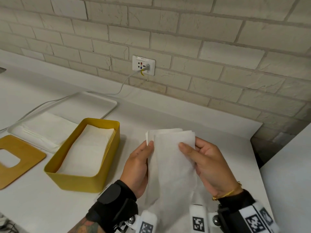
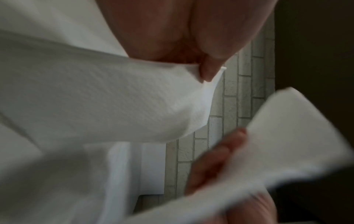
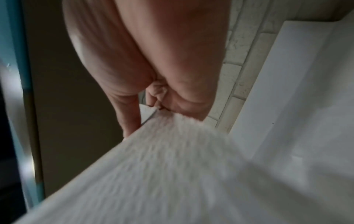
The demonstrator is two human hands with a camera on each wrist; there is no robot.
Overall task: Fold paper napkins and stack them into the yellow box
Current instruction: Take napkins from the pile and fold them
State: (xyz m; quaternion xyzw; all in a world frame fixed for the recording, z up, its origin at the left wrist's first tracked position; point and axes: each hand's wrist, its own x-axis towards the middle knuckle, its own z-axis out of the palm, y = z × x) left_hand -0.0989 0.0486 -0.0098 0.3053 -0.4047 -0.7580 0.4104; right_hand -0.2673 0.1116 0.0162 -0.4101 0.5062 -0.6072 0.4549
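Head view: both hands up over the counter's [image 1: 193, 118] front edge, holding one white paper napkin [image 1: 170, 158] between them, lifted clear of the surface. Left hand [image 1: 136, 167] pinches the napkin's top left edge, thumb tip on the face of the paper. Right hand [image 1: 212, 165] pinches the top right edge, thumb across the front, other fingers curled behind. Napkin hangs down long and narrow, layered edges fanned at the top.

Yellow box [image 1: 80, 180] sits left of the hands, near the counter's front edge, lid off, with folded napkins [image 1: 87, 148] stacked flat inside. Wooden lid [image 1: 15, 157] with a cut-out slot lies flat at the counter's left edge, beside the box. White tray [image 1: 104, 100] behind the box toward the wall, carrying a pile of unfolded napkins [image 1: 45, 126]. A cable [image 1: 124, 83] runs from the wall socket [image 1: 143, 65] down behind the tray.

Left wrist view (blurry): thumb and fingers [image 2: 208, 71] pressed together on the paper's folded edge; the other hand's fingers [image 2: 216, 160] show lower right behind paper.

Right wrist view (also blurry): fingers [image 3: 187, 100] closed together, pinching the napkin corner; paper [image 3: 172, 174] fills the lower frame.
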